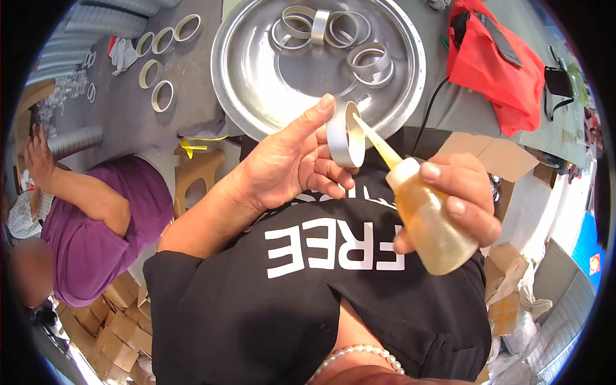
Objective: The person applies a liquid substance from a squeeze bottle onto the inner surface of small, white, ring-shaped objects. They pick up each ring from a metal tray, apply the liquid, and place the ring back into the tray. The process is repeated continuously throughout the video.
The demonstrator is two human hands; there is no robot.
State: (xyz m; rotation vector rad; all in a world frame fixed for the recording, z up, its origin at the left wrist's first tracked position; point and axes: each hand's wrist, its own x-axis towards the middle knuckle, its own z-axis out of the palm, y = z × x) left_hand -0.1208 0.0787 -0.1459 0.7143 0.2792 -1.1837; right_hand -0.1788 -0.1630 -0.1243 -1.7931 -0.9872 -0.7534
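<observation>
My left hand (276,160) grips a silver ring-shaped band (335,142) upright between thumb and fingers, its opening facing right. In my right hand (465,192) is a translucent squeeze bottle (427,224) with amber liquid inside. Its long tapered nozzle (378,144) points up and left, the tip at the ring's inner edge; whether it touches cannot be told. Just beyond both hands sits a round, shiny metal basin (222,70). Several similar rings lie in it, one (319,27) on its side among others near the far part.
Several more rings (162,96) lie on the grey table at left. A red cloth bag (497,83) with a phone (502,40) on it is at right, beside a dark cable (431,112). A co-worker in purple (96,218) sits at left. Cardboard boxes (122,327) are stacked below.
</observation>
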